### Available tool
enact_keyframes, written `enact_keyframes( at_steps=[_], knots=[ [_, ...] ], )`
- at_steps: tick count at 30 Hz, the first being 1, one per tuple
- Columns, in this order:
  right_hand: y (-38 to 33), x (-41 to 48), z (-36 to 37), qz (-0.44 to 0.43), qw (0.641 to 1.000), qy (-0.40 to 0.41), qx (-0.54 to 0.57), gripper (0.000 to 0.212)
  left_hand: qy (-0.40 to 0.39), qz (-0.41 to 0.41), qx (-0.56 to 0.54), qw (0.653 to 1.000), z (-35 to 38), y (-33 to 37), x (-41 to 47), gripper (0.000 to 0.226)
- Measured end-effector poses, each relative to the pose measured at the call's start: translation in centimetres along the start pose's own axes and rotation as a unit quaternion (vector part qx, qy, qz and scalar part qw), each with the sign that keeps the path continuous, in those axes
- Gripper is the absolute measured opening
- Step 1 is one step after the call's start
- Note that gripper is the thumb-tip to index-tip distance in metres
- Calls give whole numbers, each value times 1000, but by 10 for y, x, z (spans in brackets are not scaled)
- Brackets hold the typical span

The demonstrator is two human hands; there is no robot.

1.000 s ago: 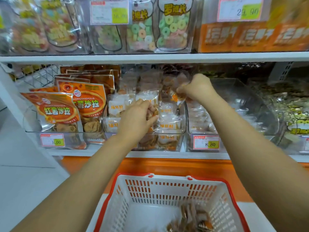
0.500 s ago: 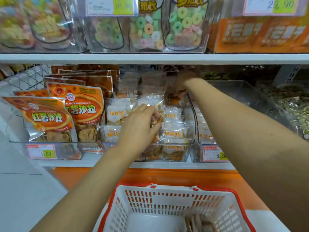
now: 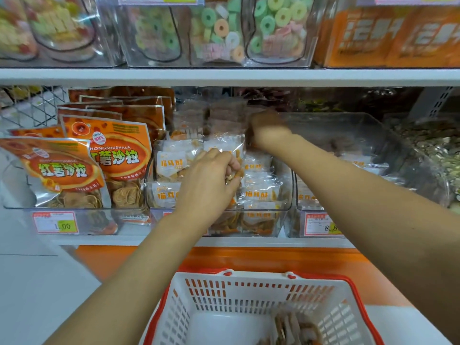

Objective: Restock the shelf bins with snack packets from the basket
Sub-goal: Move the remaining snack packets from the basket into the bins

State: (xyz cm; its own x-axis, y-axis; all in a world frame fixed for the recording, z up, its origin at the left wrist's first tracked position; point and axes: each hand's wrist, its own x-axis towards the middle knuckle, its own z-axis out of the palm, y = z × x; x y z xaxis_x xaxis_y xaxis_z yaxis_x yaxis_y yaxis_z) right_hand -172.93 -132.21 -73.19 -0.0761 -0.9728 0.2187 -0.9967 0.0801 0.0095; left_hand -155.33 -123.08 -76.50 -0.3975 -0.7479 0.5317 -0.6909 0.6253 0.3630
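Two hands are at the middle bin (image 3: 286,207) on the lower shelf (image 3: 124,241). Your right hand (image 3: 267,128) has moved from above the bin's front rows to its rear, under the upper shelf (image 3: 224,77). It is blurred there, so I cannot tell whether it grips a packet or has let go. Your left hand (image 3: 211,180) stays at the front row, fingers curled round a clear snack packet (image 3: 237,155) standing among the others. The basket (image 3: 323,280) sits below the shelf, with a few packets (image 3: 291,327) left in its right corner. Judgement: the rear row is being filled while the front is steadied. Restocking is well along but not finished.
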Motion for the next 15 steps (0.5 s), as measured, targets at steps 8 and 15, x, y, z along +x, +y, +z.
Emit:
enact_keyframes(
  at_steps=[8,15],
  knots=[
    [3,-5,0,-5,996,-82,39,19,-17,-6,-6,1000,-3,1,-2,16],
    [4,-40,-17,-22,995,30,91,17,22,36,-32,999,-15,15,-21,10]
  ],
)
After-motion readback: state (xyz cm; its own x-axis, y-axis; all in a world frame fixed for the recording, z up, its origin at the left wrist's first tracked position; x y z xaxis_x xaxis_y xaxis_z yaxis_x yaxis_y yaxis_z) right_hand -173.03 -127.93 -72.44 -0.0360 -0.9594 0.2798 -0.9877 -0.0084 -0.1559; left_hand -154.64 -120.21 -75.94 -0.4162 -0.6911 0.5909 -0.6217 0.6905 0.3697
